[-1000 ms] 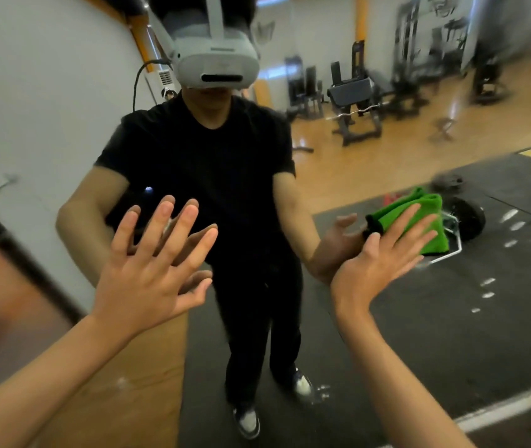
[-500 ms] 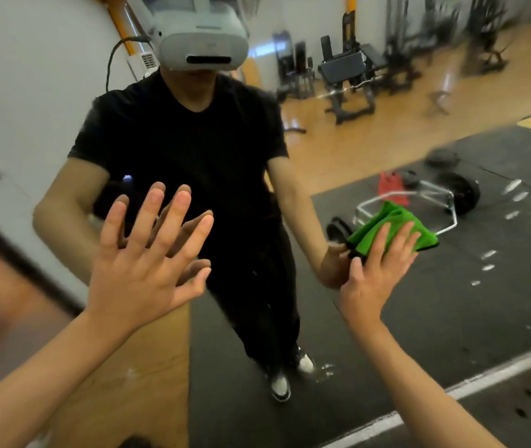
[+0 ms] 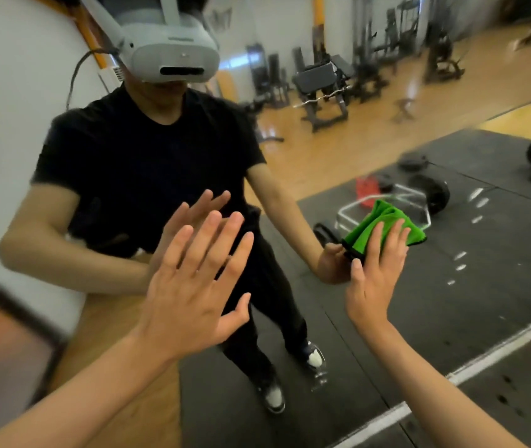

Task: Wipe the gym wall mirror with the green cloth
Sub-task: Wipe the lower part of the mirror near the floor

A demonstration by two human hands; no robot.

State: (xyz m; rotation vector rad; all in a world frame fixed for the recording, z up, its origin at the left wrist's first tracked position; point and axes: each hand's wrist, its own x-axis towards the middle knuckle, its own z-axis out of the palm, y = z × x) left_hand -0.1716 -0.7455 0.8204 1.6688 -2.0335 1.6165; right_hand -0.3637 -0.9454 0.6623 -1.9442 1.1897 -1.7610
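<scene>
The right hand (image 3: 374, 279) pressed the folded green microfibre cloth (image 3: 384, 221) flat against the large gym wall mirror (image 3: 451, 318) with straight fingers, right of the reflected person (image 3: 147, 163), while the left hand (image 3: 193, 286) lay open against the glass, fingers spread, holding nothing.

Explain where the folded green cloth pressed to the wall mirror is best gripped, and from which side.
Probably the bunched, black-edged lower corner of the folded green cloth, approached from below-left with the thumb. The right hand only presses it flat against the wall mirror with straight fingers, so the spread upper folds offer little to pinch.
</scene>
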